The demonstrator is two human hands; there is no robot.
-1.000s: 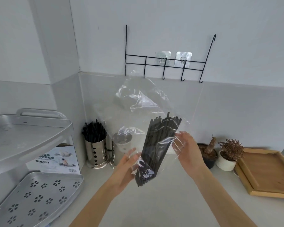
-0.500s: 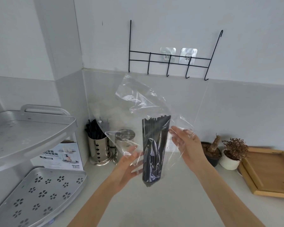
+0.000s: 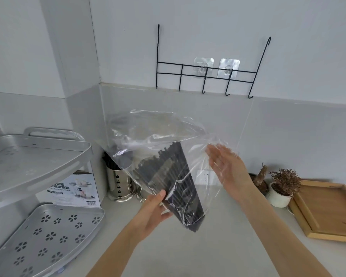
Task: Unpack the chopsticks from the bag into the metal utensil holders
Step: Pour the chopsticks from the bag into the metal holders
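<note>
The left hand (image 3: 154, 211) grips the lower end of the clear bag (image 3: 160, 156), thumb on the near face and fingers curled behind, pinching the black chopsticks (image 3: 174, 182) through the plastic. The right hand (image 3: 226, 166) lies flat against the bag's right side, fingers straight and together, palm turned toward the plastic.

The chopsticks stand nearly upright above the desk (image 3: 218, 246), their long axis leaning slightly, lower ends toward the viewer's right and upper ends fanning up and to the left. The bag's loose mouth billows above them.

Behind the bag, a perforated metal utensil holder (image 3: 118, 186) stands at the desk's back corner with dark sticks in it; a second holder seems to sit just beside it, mostly hidden.

Left is a silver tiered rack (image 3: 38, 156), right two small potted plants (image 3: 282, 186) and a wooden tray (image 3: 328, 208).
</note>
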